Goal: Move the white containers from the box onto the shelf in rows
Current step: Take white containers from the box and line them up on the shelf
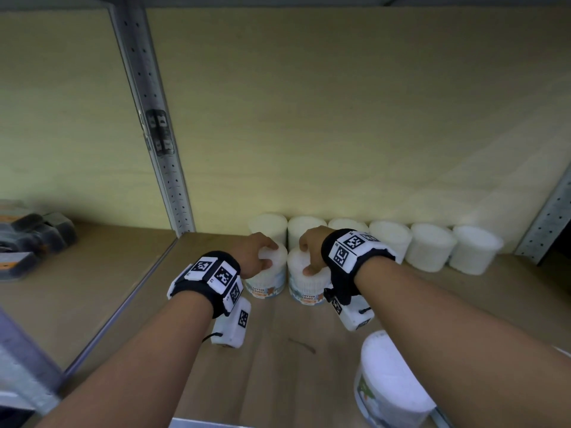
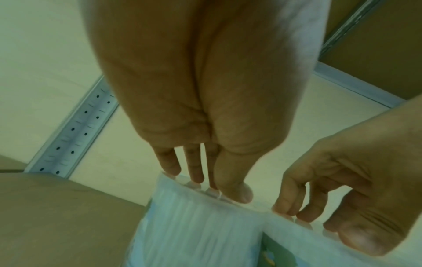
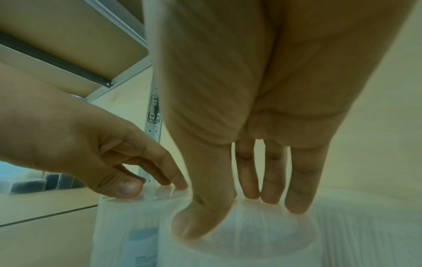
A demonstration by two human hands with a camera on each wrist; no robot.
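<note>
shelf: containers under each hand

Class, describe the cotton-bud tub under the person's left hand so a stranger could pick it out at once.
Start at the wooden shelf and its back row of six white cylindrical tubs along the wall. Two more tubs stand side by side in front of that row's left end. Yours is the left one, the white cotton-bud tub: the left hand grips its lid from above, nearest the perforated metal upright.

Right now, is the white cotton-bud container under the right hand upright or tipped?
Upright: white cotton-bud container stands on the shelf, right hand gripping its top.
</note>
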